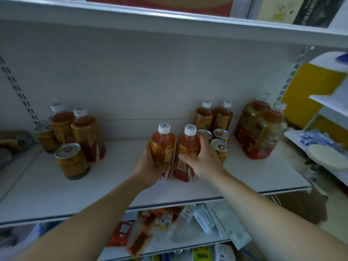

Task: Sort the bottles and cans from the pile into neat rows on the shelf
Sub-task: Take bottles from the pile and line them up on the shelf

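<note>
Amber tea under white caps: I have one bottle in each hand. My left hand (150,166) wraps the left bottle (162,142) low round its body. My right hand (199,161) wraps the right bottle (186,144) higher up, thumb across the label. Both stand upright, long axes vertical, side by side and very close, near the middle of the white shelf (113,181). Whether their bases rest on the board or hang just above it I cannot tell.

The next move turns, I judge, on what stands behind. Three cans (219,147) sit just beyond my right fingers. The back pair (212,117) of matching bottles stands against the rear wall, behind my grip and to its right. Lining mine up with that pair means going back and rightward, and the cans are in the way; my right hand is the nearer to them.

Big bottles (259,132) fill the right end. At the left stands a loose cluster (75,132) of two bottles and two cans, with a tipped can (17,140) lying farther left. The lower shelf (169,223) holds jumbled packets.
</note>
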Motion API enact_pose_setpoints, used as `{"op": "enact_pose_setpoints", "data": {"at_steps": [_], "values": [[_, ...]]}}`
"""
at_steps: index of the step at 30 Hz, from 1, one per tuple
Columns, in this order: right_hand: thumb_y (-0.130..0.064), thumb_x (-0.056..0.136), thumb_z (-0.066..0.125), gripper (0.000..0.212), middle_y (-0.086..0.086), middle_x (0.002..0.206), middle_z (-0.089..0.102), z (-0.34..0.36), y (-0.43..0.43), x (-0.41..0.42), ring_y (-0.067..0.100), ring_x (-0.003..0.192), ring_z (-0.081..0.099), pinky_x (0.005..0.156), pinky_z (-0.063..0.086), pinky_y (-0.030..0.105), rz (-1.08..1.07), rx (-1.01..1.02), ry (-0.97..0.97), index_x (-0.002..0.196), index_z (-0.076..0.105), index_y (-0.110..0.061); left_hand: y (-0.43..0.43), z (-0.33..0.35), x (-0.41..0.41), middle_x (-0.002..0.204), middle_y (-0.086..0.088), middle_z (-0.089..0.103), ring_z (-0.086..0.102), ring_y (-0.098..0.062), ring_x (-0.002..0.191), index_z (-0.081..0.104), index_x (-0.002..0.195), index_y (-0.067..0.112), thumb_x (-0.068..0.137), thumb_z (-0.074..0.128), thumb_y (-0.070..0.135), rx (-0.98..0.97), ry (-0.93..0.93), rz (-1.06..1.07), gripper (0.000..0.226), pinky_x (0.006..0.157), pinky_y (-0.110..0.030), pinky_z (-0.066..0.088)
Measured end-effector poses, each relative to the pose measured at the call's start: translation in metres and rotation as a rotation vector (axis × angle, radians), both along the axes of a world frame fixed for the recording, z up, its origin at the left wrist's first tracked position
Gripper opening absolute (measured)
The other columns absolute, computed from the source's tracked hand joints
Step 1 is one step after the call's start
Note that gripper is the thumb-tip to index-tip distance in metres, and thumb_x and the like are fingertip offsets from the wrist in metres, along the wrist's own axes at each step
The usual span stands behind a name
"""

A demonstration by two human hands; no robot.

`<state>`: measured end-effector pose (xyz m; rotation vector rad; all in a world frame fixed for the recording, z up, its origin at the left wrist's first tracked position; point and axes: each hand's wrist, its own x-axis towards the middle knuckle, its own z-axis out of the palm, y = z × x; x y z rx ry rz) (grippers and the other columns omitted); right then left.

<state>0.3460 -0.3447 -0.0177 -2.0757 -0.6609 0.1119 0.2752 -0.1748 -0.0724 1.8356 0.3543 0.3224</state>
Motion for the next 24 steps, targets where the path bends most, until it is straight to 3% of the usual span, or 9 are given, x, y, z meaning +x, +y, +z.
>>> {"op": "enact_pose_setpoints", "data": {"at_steps": [2, 5, 9, 12, 16, 20, 24], "values": [[-0.030, 0.080, 0.076, 0.062, -0.017, 0.110, 0.048, 0.000, -0.001, 0.014, 0.002, 0.106, 0.045, 0.091, 0.034, 0.022, 0.045, -0.022, -0.015, 0.131, 0.041, -0.028, -0.006, 0.000, 0.006, 0.118, 0.003, 0.054, 0.053, -0.017, 0.114, 0.026, 0.139, 0.020, 0.071, 0.073, -0.005, -0.007, -0.006, 0.037, 0.087, 0.096, -0.042, 0.049], [-0.031, 0.081, 0.075, 0.059, -0.015, 0.111, 0.049, 0.000, 0.000, 0.030, 0.005, 0.105, 0.047, 0.090, 0.036, 0.024, 0.088, -0.024, -0.012, 0.129, 0.042, -0.027, -0.012, 0.000, 0.009, 0.118, 0.003, 0.055, 0.054, -0.013, 0.111, 0.026, 0.140, 0.020, 0.073, 0.072, -0.007, -0.037, 0.008, 0.074, 0.085, 0.085, -0.026, 0.052], [-0.028, 0.081, 0.075, 0.058, -0.013, 0.111, 0.048, 0.002, 0.005, 0.042, 0.004, 0.102, 0.044, 0.088, 0.033, 0.022, 0.134, -0.025, -0.038, 0.130, 0.044, -0.025, -0.016, 0.002, 0.011, 0.113, 0.005, 0.055, 0.055, -0.013, 0.107, 0.025, 0.140, 0.021, 0.076, 0.071, -0.007, -0.045, 0.022, 0.136, 0.083, 0.082, -0.023, 0.050], [-0.027, 0.080, 0.076, 0.057, -0.010, 0.114, 0.047, 0.003, 0.015, 0.052, 0.010, 0.109, 0.048, 0.089, 0.033, 0.022, 0.135, -0.039, -0.066, 0.128, 0.046, -0.023, -0.011, 0.004, 0.020, 0.104, 0.011, 0.053, 0.056, -0.004, 0.095, 0.030, 0.133, 0.017, 0.076, 0.067, -0.014, -0.049, 0.024, 0.178, 0.075, 0.068, -0.015, 0.051], [-0.026, 0.079, 0.076, 0.060, 0.000, 0.126, 0.045, 0.001, 0.031, 0.066, 0.017, 0.120, 0.045, 0.094, 0.031, 0.023, 0.134, -0.059, -0.058, 0.130, 0.046, -0.020, 0.007, 0.002, 0.037, 0.110, 0.003, 0.056, 0.056, -0.019, 0.105, 0.033, 0.127, 0.026, 0.072, 0.076, -0.002, 0.003, 0.070, 0.214, 0.075, 0.088, -0.038, 0.051], [-0.021, 0.080, 0.075, 0.063, -0.003, 0.129, 0.047, 0.003, 0.046, 0.077, 0.016, 0.122, 0.046, 0.096, 0.033, 0.024, 0.128, -0.022, -0.013, 0.134, 0.044, -0.022, 0.020, 0.004, 0.050, 0.113, -0.001, 0.055, 0.056, -0.022, 0.105, 0.030, 0.136, 0.018, 0.068, 0.079, 0.001, 0.055, 0.099, 0.225, 0.086, 0.089, -0.039, 0.049], [-0.024, 0.079, 0.075, 0.068, -0.003, 0.133, 0.048, 0.003, 0.061, 0.091, 0.019, 0.124, 0.049, 0.105, 0.041, 0.039, 0.133, -0.019, 0.032, 0.138, 0.042, -0.028, 0.036, 0.001, 0.054, 0.105, 0.008, 0.054, 0.055, -0.015, 0.104, 0.029, 0.138, 0.016, 0.071, 0.073, -0.008, 0.060, 0.140, 0.157, 0.084, 0.087, -0.031, 0.047]]}}
